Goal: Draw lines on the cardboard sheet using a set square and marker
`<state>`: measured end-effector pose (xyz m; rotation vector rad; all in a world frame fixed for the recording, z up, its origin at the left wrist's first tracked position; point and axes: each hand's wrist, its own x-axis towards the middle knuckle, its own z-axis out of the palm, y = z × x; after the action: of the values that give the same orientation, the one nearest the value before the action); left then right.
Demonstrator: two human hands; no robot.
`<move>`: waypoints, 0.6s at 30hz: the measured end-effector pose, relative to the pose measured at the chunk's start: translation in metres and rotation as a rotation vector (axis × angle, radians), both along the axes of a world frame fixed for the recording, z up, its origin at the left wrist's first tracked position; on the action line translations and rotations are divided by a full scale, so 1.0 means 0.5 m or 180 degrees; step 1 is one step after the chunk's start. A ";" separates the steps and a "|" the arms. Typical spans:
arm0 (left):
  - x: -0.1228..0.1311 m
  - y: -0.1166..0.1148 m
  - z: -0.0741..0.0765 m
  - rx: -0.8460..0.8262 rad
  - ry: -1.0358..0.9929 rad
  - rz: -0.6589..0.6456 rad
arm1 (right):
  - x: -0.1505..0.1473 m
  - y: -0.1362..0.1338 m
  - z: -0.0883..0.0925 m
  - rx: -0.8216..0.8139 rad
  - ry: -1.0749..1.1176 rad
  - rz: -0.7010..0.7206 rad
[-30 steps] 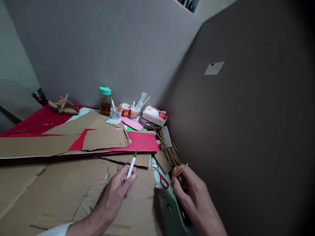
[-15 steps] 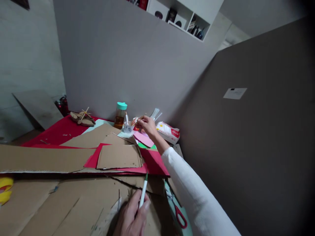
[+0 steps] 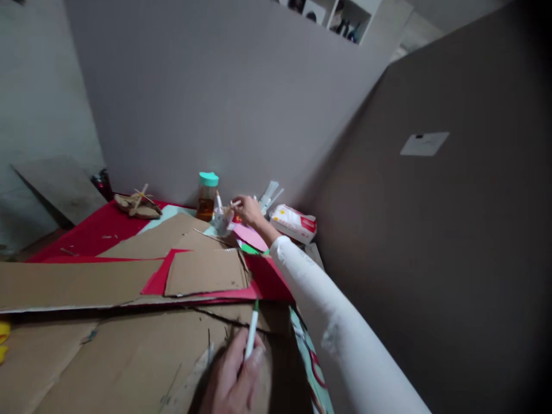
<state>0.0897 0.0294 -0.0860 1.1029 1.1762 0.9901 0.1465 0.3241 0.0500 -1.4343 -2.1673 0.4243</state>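
Note:
My left hand [image 3: 237, 371] is closed around a white marker [image 3: 252, 333], its green tip pointing up and away from me. Below that hand lies a large brown cardboard sheet [image 3: 142, 356]. Stretched toward the back of the table, my right hand [image 3: 249, 210] has its fingers pinched together beside a small patterned cup [image 3: 222, 221] with a pen-like thing standing in it. A short pale stick-like thing shows at those fingertips, too blurred to name. Pink paper [image 3: 250, 236] lies under the right wrist.
Behind the cup stands a teal-lidded jar [image 3: 207, 195]; right of the hand is a white-and-red soft pack [image 3: 293, 223]. A cardboard piece [image 3: 204, 273] lies on red paper. Red-handled scissors [image 3: 318, 369] sit at the right edge. A stick-and-cardboard model [image 3: 138, 204] is far left.
My right hand has moved slightly left and closer to the cup, and a pale stick-like thing now shows at its fingertips. My left hand keeps the marker in nearly the same place.

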 end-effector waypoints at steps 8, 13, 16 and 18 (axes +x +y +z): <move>-0.027 0.003 0.032 0.0102 0.0047 -0.0134 | 0.211 -0.323 0.154 0.0580 0.0120 -0.0366; -0.034 0.001 0.034 0.0268 -0.0041 -0.0105 | 0.312 -0.659 0.020 0.0538 -0.0159 -0.1115; -0.037 0.000 0.035 0.0278 -0.0093 -0.0083 | 0.322 -0.758 -0.121 0.0041 -0.0458 -0.1341; -0.035 0.000 0.036 0.0293 -0.0120 -0.0079 | 0.312 -0.775 -0.189 -0.0144 -0.0584 -0.1475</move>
<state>0.0721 0.0296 -0.0680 1.1639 1.0935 1.0501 0.3027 -0.0634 -0.0443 -1.9988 -1.8782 0.1778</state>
